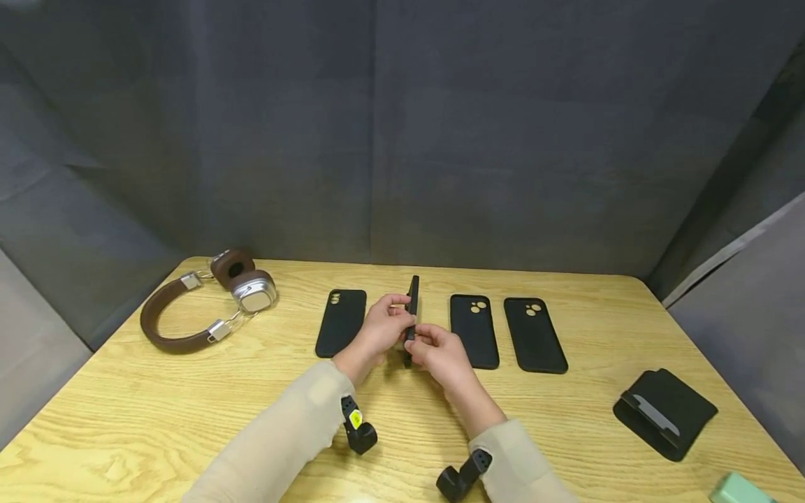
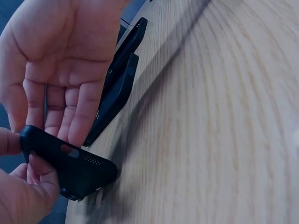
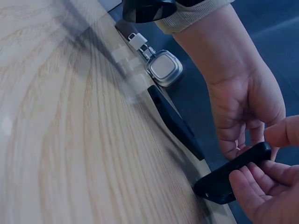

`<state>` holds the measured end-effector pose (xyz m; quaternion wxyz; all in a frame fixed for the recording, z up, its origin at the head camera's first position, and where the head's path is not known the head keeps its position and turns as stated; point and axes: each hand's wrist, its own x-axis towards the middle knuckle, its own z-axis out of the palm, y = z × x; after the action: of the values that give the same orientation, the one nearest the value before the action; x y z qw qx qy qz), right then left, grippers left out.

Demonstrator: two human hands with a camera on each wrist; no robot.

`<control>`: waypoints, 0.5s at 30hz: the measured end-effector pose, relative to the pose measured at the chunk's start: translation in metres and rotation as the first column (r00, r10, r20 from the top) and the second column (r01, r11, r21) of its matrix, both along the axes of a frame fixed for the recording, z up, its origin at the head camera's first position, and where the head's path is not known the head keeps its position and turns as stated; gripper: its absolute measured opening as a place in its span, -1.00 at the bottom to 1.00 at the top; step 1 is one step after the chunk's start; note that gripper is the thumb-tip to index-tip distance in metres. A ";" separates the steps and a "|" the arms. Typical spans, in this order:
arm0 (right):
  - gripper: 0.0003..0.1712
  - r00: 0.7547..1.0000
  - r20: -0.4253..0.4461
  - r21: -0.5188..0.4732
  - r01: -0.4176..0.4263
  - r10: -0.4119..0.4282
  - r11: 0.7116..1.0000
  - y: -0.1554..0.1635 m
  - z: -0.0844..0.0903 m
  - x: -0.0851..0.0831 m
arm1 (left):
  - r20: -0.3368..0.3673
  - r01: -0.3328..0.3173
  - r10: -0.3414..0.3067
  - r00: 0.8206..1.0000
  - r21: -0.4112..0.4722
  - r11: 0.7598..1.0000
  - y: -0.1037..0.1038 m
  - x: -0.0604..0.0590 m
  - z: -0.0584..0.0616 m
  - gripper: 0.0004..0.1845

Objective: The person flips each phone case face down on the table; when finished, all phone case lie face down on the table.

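Note:
A black phone case [image 1: 411, 305] stands on its long edge on the wooden table [image 1: 189, 412], held between both hands. My left hand [image 1: 382, 327] pinches its upper part from the left, thumb on top. My right hand [image 1: 440, 351] grips its near end from the right. In the left wrist view my left hand's fingers [image 2: 70, 107] lie behind the phone case [image 2: 74, 165], whose port cutouts show. In the right wrist view my right hand's fingers [image 3: 261, 189] curl under the phone case [image 3: 233, 173], and my left hand [image 3: 243, 107] is just above it.
Three more black cases lie flat in a row: one to the left [image 1: 342, 323] and two to the right [image 1: 474, 330] [image 1: 535, 334]. Brown and silver headphones [image 1: 207, 300] lie at the far left. A black pouch [image 1: 663, 412] sits at the near right, and a pale green object [image 1: 736, 490] shows at the corner.

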<state>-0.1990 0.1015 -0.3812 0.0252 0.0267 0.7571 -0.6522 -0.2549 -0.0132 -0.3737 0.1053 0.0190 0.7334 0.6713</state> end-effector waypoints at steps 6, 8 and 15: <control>-0.56 0.999 -0.031 0.032 0.024 -0.023 0.999 -0.003 -0.001 0.000 | 0.007 0.004 -0.004 1.000 0.007 1.000 0.000 0.003 0.002 -0.61; -0.58 0.999 -0.037 0.038 0.033 -0.032 0.999 -0.004 -0.001 0.000 | 0.011 0.000 0.000 1.000 0.008 1.000 0.000 0.000 -0.001 -0.62; -0.61 0.996 -0.034 0.031 0.078 -0.077 0.996 -0.005 -0.002 -0.003 | 0.041 0.007 -0.009 0.999 0.042 0.999 -0.001 0.001 -0.003 -0.63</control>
<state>-0.2017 0.0967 -0.3836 -0.0129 0.0457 0.7663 -0.6407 -0.2535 -0.0138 -0.3767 0.1228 0.0103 0.7167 0.6864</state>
